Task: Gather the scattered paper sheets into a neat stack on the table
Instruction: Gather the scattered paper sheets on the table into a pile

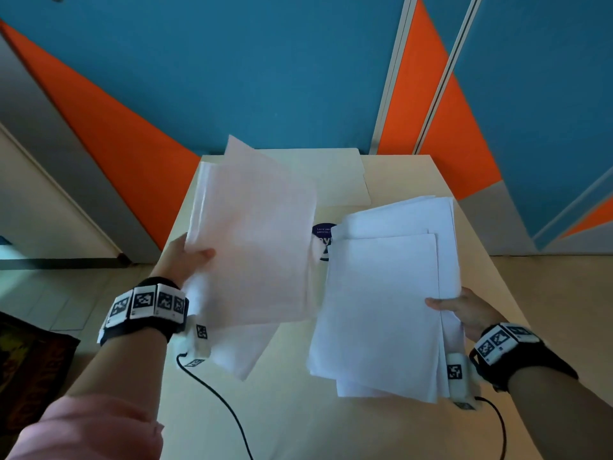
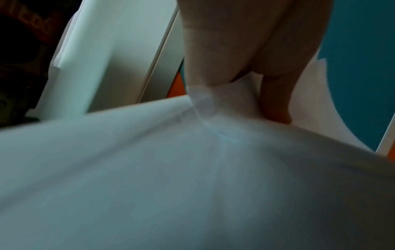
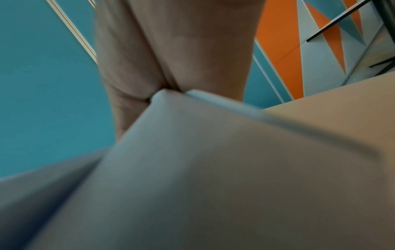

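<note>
My left hand grips a bundle of white paper sheets by its left edge, thumb on top, lifted above the left half of the cream table. In the left wrist view the fingers press under the sheets. My right hand pinches a second, uneven bundle of white sheets at its right edge, held over the table's right half. The right wrist view shows these sheets wedged between thumb and fingers. One more sheet lies on the table under the left bundle.
A cream folder or board lies at the table's far end. A dark blue round sticker shows between the two bundles. Black cables run from both wrists over the near table. A blue and orange wall stands behind.
</note>
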`<state>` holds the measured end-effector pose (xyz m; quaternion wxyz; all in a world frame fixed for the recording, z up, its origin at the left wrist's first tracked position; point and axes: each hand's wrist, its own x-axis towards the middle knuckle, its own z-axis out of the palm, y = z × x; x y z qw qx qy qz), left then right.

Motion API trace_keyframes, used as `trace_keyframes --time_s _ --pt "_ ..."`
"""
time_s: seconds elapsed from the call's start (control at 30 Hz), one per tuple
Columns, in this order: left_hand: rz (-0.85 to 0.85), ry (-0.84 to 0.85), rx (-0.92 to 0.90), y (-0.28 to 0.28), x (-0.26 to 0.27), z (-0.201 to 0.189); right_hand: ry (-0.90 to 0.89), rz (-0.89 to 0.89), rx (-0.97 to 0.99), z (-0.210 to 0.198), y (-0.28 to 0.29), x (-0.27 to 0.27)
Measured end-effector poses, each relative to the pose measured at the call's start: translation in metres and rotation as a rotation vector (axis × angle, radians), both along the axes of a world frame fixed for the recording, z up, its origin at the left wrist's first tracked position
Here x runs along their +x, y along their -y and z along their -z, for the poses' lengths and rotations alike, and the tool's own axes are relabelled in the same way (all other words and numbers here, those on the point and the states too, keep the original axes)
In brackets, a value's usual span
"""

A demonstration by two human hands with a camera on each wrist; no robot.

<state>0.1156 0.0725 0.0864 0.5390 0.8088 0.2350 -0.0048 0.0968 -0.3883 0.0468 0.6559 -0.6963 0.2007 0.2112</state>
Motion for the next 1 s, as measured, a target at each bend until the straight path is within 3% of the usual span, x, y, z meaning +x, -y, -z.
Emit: trace_keyframes --time_s 0.13,0.27,0.43,0.6,0.7,0.87,1.0 --pt "0.053 -0.032 -0.290 0.028 -0.004 -0.006 -0.017 -0.009 0.042 -0.015 -0.014 0.000" --pt "0.188 -0.129 -0.354 0.070 -0.010 0.018 -0.003 0.023 0.120 -0.017 -0.026 0.004" --pt "0.200 -0.202 -0.509 0.099 -0.009 0.053 0.075 0.005 0.211 -0.017 -0.039 0.013" --pt "0.247 -0.192 -0.565 0.117 -0.001 0.050 0.031 -0.092 0.124 -0.045 -0.063 0.012" --pt "0.199 -0.119 -0.558 0.122 -0.001 0.040 0.000 -0.152 0.066 -0.051 -0.066 0.015" --pt "0.114 0.089 -0.402 0.135 0.005 0.003 0.261 -0.161 -0.050 -0.064 -0.070 0.026" --pt "0.071 0.358 -0.295 0.140 0.018 -0.035 0.484 0.055 -0.049 -0.083 -0.080 0.044"
